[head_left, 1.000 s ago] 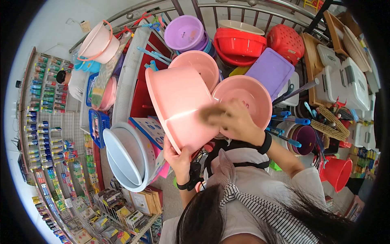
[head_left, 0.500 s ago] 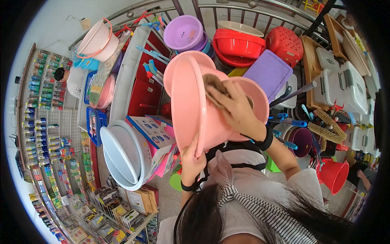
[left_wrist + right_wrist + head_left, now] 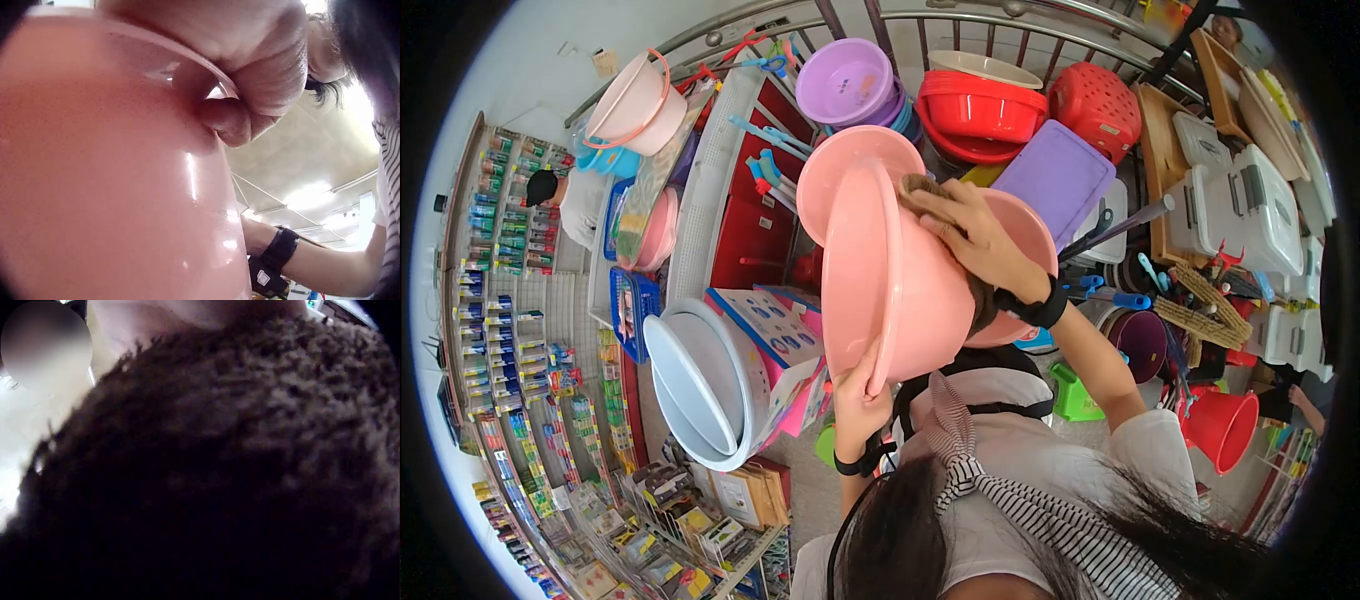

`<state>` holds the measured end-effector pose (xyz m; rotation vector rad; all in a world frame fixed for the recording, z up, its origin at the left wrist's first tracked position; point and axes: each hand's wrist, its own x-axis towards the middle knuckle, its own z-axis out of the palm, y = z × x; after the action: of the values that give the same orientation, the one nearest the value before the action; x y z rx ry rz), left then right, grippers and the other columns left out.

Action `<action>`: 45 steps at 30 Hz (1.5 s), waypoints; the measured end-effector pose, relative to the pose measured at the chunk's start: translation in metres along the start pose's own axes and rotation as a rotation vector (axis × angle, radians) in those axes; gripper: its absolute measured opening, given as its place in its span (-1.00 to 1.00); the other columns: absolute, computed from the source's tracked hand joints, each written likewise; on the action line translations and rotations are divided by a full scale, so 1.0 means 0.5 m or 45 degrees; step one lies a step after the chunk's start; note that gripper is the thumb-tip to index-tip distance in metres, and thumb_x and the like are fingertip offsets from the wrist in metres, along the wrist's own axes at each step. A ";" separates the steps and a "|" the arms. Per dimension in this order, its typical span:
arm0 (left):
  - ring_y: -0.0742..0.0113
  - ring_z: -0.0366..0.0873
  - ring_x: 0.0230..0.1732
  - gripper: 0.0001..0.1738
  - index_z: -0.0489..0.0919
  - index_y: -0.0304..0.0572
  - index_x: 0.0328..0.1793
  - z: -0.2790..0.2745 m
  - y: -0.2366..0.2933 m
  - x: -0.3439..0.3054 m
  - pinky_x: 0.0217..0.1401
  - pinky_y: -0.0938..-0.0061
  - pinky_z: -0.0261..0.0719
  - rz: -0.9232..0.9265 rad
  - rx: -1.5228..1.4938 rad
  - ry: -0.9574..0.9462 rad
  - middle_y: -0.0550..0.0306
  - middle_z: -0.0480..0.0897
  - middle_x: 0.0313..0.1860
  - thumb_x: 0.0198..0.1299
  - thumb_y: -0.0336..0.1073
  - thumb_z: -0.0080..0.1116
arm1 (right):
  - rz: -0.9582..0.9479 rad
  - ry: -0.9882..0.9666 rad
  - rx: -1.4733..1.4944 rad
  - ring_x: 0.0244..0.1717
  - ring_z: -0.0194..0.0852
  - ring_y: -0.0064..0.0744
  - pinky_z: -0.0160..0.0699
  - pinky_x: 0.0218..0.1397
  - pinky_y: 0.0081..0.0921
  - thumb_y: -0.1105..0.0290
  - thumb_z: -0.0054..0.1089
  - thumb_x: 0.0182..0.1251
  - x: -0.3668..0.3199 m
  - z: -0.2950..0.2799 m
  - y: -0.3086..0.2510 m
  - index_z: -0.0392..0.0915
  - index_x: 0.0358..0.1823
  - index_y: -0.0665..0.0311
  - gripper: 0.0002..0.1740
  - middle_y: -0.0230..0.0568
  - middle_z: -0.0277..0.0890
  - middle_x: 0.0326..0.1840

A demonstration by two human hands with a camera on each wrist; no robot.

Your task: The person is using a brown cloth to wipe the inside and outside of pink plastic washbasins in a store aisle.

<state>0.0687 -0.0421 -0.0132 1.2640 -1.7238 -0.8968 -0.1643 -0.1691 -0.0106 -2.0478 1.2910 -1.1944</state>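
Note:
A pink basin (image 3: 930, 290) is tipped on its side before the chest, its opening facing left. My left hand (image 3: 862, 400) grips the lower rim, and the left wrist view shows the thumb or a finger (image 3: 228, 122) curled over the edge of the basin (image 3: 112, 175). Against the basin's outer wall, my right hand (image 3: 985, 240) presses a brown cloth (image 3: 925, 195) with its fingers bent over it. That fuzzy cloth (image 3: 219, 462) fills most of the right wrist view. Two more pink basins (image 3: 840, 165) (image 3: 1030, 235) stand behind the held one.
Light blue tubs (image 3: 700, 390) stand at the left beside a patterned box (image 3: 770, 325). Purple basins (image 3: 845, 80), red basins (image 3: 982, 110) and a purple lid (image 3: 1055, 185) lie beyond, along a metal railing. White storage boxes (image 3: 1255, 200) and a red bucket (image 3: 1222, 425) are at the right.
Over the last second the held basin has turned, so its opening now shows at the left. The right hand and cloth have shifted up along its outer wall, while the left hand stays on the rim.

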 end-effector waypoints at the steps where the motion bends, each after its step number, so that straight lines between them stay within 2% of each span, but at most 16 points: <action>1: 0.52 0.39 -0.60 -0.23 0.51 -0.32 0.32 0.001 -0.009 -0.001 -0.46 0.66 0.38 0.004 -0.003 -0.004 0.01 0.60 -0.45 -0.19 -0.71 -0.09 | -0.028 0.018 0.058 0.06 0.38 0.03 0.35 0.19 -0.20 0.49 0.15 0.30 -0.003 0.006 0.010 0.54 0.20 0.22 -0.59 0.00 0.44 0.15; 4: 0.56 0.40 -0.55 -0.24 0.50 -0.35 0.31 -0.009 -0.038 -0.006 -0.43 0.65 0.39 0.058 -0.037 0.083 0.04 0.61 -0.46 -0.19 -0.70 -0.08 | -0.129 -0.097 0.104 0.06 0.37 -0.03 0.36 0.16 -0.16 0.49 0.19 0.20 -0.042 0.015 -0.035 0.53 0.23 0.15 -0.50 -0.07 0.41 0.06; 6: 0.60 0.46 -0.48 -0.24 0.49 -0.39 0.31 -0.026 -0.041 -0.014 -0.36 0.66 0.44 -0.140 -0.200 0.087 0.07 0.63 -0.43 -0.19 -0.72 -0.08 | -0.256 -0.267 -0.031 0.03 0.38 -0.07 0.38 0.09 -0.16 0.54 0.21 0.06 -0.065 0.011 -0.077 0.55 0.21 0.09 -0.42 -0.09 0.39 -0.05; 7: 0.62 0.50 -0.40 -0.23 0.48 -0.41 0.32 -0.035 -0.052 -0.025 -0.27 0.68 0.48 -0.225 -0.217 0.052 0.11 0.67 -0.34 -0.20 -0.73 -0.08 | -0.388 -0.204 -0.046 -0.02 0.39 -0.11 0.38 0.04 -0.18 0.55 0.21 -0.01 -0.074 0.019 -0.076 0.56 0.18 0.05 -0.40 -0.13 0.37 -0.09; 12: 0.60 0.55 -0.27 -0.23 0.46 -0.39 0.35 0.002 -0.060 -0.039 -0.19 0.70 0.50 -0.128 -0.245 0.132 0.13 0.69 -0.17 -0.16 -0.77 -0.06 | -0.391 -0.166 -0.111 -0.04 0.39 -0.08 0.37 0.05 -0.16 0.54 0.18 0.02 -0.071 -0.004 -0.028 0.61 0.11 0.09 -0.48 -0.11 0.40 -0.11; 14: 0.60 0.55 -0.18 -0.24 0.45 -0.41 0.36 0.000 -0.057 -0.034 -0.11 0.69 0.50 -0.212 -0.356 0.137 0.12 0.69 -0.11 -0.13 -0.77 -0.05 | -0.071 0.043 -0.067 -0.05 0.40 -0.08 0.37 0.04 -0.14 0.55 0.17 0.02 -0.078 0.007 -0.009 0.63 0.10 0.10 -0.48 -0.09 0.43 -0.10; 15: 0.53 0.54 -0.12 -0.25 0.41 -0.53 0.34 -0.001 -0.059 -0.033 -0.08 0.67 0.51 -0.183 -0.335 0.114 0.16 0.60 -0.04 -0.15 -0.77 -0.17 | -0.054 0.029 -0.115 -0.10 0.41 -0.09 0.39 -0.02 -0.18 0.52 0.19 0.02 -0.089 0.006 -0.008 0.64 0.10 0.07 -0.49 -0.11 0.45 -0.10; 19: 0.54 0.54 -0.13 -0.28 0.41 -0.51 0.32 -0.001 -0.065 -0.028 -0.06 0.67 0.50 -0.218 -0.448 0.197 0.18 0.60 -0.07 -0.12 -0.76 -0.17 | -0.424 -0.043 -0.121 -0.16 0.42 -0.12 0.37 -0.13 -0.25 0.52 0.20 -0.02 -0.143 0.028 -0.037 0.68 0.03 0.03 -0.51 -0.20 0.44 -0.12; 22: 0.53 0.54 -0.11 -0.32 0.42 -0.50 0.30 -0.005 -0.067 -0.018 -0.01 0.66 0.49 -0.336 -0.602 0.154 0.18 0.59 -0.06 -0.09 -0.75 -0.17 | -0.424 -0.064 -0.096 -0.14 0.42 -0.13 0.36 -0.10 -0.23 0.55 0.17 -0.04 -0.143 0.026 -0.042 0.67 0.05 0.01 -0.47 -0.21 0.43 -0.11; 26: 0.52 0.53 -0.07 -0.34 0.43 -0.50 0.28 0.001 -0.048 -0.011 0.01 0.64 0.48 -0.253 -0.447 0.119 0.16 0.58 -0.05 -0.08 -0.74 -0.17 | 0.013 0.260 -0.035 -0.12 0.43 0.03 0.42 -0.06 -0.20 0.56 0.14 0.08 -0.109 0.045 -0.027 0.60 0.06 0.20 -0.56 -0.05 0.47 -0.05; 33: 0.51 0.51 -0.11 -0.26 0.39 -0.41 0.39 0.012 -0.037 0.010 -0.03 0.64 0.46 -0.020 -0.094 0.028 0.12 0.62 -0.04 -0.06 -0.75 -0.13 | -0.008 0.089 0.115 -0.18 0.53 0.02 0.53 -0.12 -0.20 0.42 0.28 0.20 -0.070 0.046 -0.146 0.55 -0.03 0.34 -0.69 -0.05 0.47 -0.18; 35: 0.44 0.61 -0.18 -0.22 0.39 -0.37 0.41 0.023 -0.041 0.008 -0.09 0.61 0.52 0.000 -0.085 0.023 -0.01 0.67 -0.09 -0.10 -0.76 -0.12 | 0.321 0.036 0.482 -0.20 0.60 -0.13 0.56 -0.14 -0.33 0.37 0.38 0.19 -0.071 0.053 -0.160 0.54 -0.05 0.38 -0.65 -0.06 0.51 -0.19; 38: 0.30 0.71 -0.24 -0.17 0.38 -0.32 0.43 0.030 -0.036 0.012 -0.14 0.54 0.59 -0.031 -0.065 -0.027 -0.15 0.71 -0.15 -0.14 -0.77 -0.08 | 0.504 0.063 0.695 -0.20 0.63 -0.37 0.57 -0.11 -0.48 0.35 0.44 0.17 -0.080 0.060 -0.152 0.52 -0.09 0.45 -0.61 -0.10 0.55 -0.21; 39: 0.24 0.71 -0.22 -0.16 0.37 -0.30 0.44 0.031 -0.032 0.014 -0.11 0.50 0.60 -0.083 -0.058 -0.072 -0.17 0.70 -0.16 -0.14 -0.76 -0.07 | 0.540 0.050 0.728 -0.21 0.60 -0.54 0.57 -0.10 -0.57 0.39 0.43 0.18 -0.080 0.056 -0.151 0.50 -0.13 0.50 -0.62 -0.15 0.57 -0.22; 43: 0.20 0.69 -0.12 -0.17 0.31 -0.33 0.47 0.028 -0.028 0.035 -0.06 0.43 0.57 -0.097 0.039 -0.282 -0.26 0.66 -0.11 -0.07 -0.72 0.08 | 0.674 0.072 0.756 -0.22 0.60 -0.54 0.58 -0.09 -0.55 0.42 0.41 0.18 -0.096 0.073 -0.141 0.50 -0.14 0.51 -0.65 -0.15 0.56 -0.21; 45: 0.24 0.61 0.01 -0.17 0.25 -0.31 0.51 0.006 -0.029 0.042 0.05 0.46 0.51 -0.104 -0.094 -0.396 -0.19 0.62 0.04 -0.02 -0.69 0.08 | 0.648 0.247 1.018 -0.23 0.47 -0.71 0.51 -0.20 -0.67 0.50 0.39 0.20 -0.115 0.097 -0.150 0.52 -0.14 0.43 -0.73 -0.36 0.49 -0.25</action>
<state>0.0681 -0.0655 -0.0231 1.2012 -1.8671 -1.2476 -0.0968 -0.0870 -0.0065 -0.9903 1.0660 -1.3708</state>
